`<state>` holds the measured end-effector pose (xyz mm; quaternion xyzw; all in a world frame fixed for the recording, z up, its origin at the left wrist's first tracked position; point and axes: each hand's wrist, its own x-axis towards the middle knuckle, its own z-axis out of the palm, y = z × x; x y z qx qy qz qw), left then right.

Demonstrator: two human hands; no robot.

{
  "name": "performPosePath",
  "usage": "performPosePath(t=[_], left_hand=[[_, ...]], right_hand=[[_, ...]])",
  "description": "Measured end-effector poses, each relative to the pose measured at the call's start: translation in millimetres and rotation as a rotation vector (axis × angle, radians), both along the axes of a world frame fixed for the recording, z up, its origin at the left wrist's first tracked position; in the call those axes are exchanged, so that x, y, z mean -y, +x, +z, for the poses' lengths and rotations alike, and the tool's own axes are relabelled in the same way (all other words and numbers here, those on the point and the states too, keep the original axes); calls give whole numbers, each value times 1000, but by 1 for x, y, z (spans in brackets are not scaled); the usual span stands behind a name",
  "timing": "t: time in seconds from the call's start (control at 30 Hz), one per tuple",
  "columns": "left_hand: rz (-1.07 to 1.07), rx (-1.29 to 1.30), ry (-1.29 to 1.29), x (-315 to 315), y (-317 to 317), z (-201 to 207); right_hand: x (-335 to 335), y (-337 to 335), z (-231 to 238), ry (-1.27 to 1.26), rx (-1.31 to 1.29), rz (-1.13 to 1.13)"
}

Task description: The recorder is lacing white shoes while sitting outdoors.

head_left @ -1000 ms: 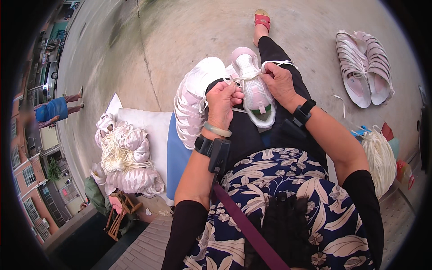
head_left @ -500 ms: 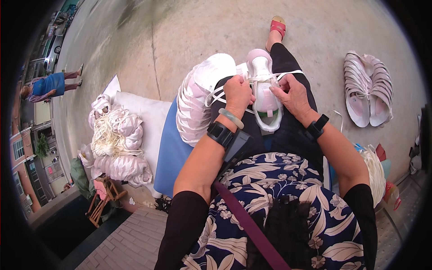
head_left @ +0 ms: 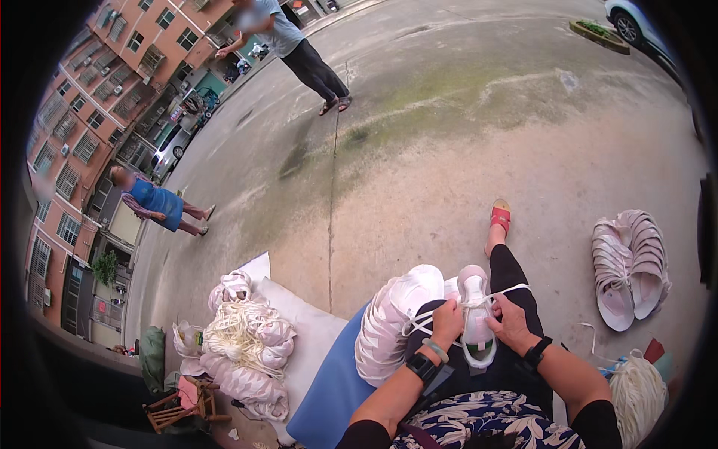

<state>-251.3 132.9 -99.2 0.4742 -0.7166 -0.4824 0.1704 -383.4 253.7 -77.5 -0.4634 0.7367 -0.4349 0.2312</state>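
Across my lap rests a white and pale pink shoe upper (head_left: 476,329), its pink end pointing away from me and its opening nearest me. A white shoelace (head_left: 511,290) runs across its top, with lace loops also hanging out to the left. My left hand (head_left: 448,321) pinches the lace at the shoe's left side. On the right side, my right hand (head_left: 511,320) is closed on the lace, thumb close to the shoe. Just left of my left hand leans a nested stack of similar shoe uppers (head_left: 378,337).
More uppers and a tangle of white laces (head_left: 243,333) lie on a white sheet (head_left: 318,329) at left, beside a blue surface (head_left: 329,396). Two upper stacks (head_left: 632,266) stand right, a lace bundle (head_left: 638,396) nearer. A wooden stool (head_left: 187,404) sits lower left. Two people (head_left: 161,206) stand beyond.
The view has tilted up, so my hands and the shoe sit lower in it and a second standing person shows. Both hands still hold the lace at the shoe.
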Motion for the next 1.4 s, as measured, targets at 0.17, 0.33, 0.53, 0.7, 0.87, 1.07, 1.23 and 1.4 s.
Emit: performPosePath(t=[0.17, 0.33, 0.53, 0.7, 0.87, 1.07, 1.23, 1.4], left_hand=[[-246, 207, -356, 2, -1, 8], [-139, 166, -372, 10, 0, 1], [-212, 119, -542, -10, 3, 39], [-395, 272, -562, -20, 10, 35], [-390, 401, -535, -29, 6, 22], [-413, 287, -465, -27, 8, 26], [-408, 255, -474, -28, 10, 26], [-354, 291, -438, -21, 11, 24]], right_hand=[[-2, 3, 5, 6, -34, 18], [9, 5, 3, -1, -115, -5], [12, 4, -4, 48, -212, -9], [11, 8, -4, 37, -356, 28], [7, 5, -5, 34, -435, 48], [5, -2, -7, 19, -417, 96], [7, -5, -7, -70, -386, 101], [11, -2, -5, -64, -376, 118]])
